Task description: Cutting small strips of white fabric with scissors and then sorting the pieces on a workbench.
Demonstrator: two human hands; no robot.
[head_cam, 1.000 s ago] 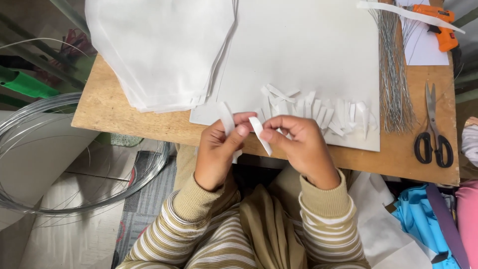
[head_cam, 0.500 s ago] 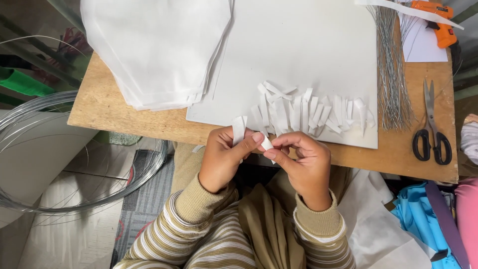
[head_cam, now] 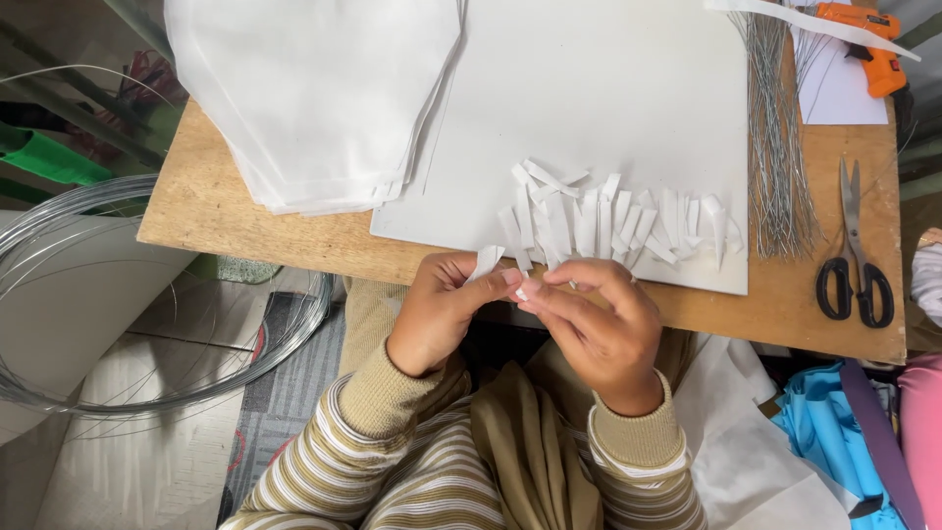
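White paper strip was pinched between the fingertips of both hands at the near edge of the wooden surface, head view. Left hand and right hand met over it, fingers closed on the strip. Just beyond lay a heap of cut strips on a large white sheet. A stack of white fabric lay left. Wire rods and black-handled scissors lay right, an orange glue gun at the far corner. A wire coil hung beside the surface.
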